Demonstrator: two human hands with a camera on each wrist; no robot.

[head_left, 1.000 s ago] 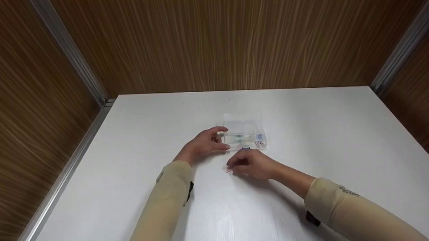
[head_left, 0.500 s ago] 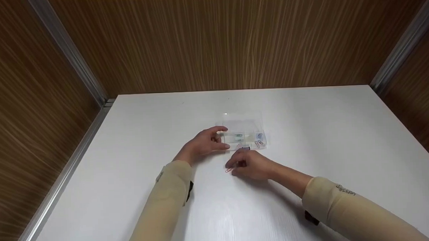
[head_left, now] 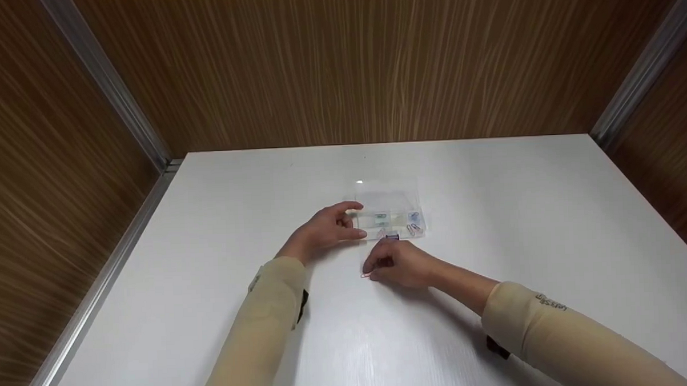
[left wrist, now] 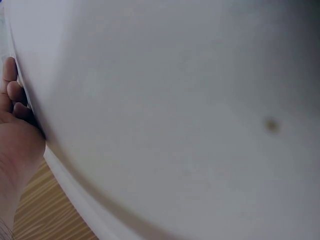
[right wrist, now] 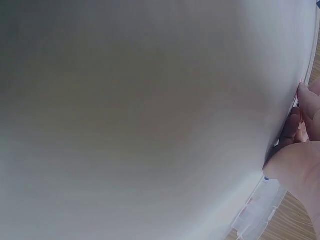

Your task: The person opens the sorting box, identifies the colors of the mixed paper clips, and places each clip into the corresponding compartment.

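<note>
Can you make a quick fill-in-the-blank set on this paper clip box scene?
1. The left hand holds the ____ end of the clear compartment box.
2. The right hand pinches a ____ paper clip down on the white table.
3. That clip lies ____ the box, on the side nearer the person.
4. Both forearms wear ____ sleeves.

Missing words: left; pink; outside; beige
</note>
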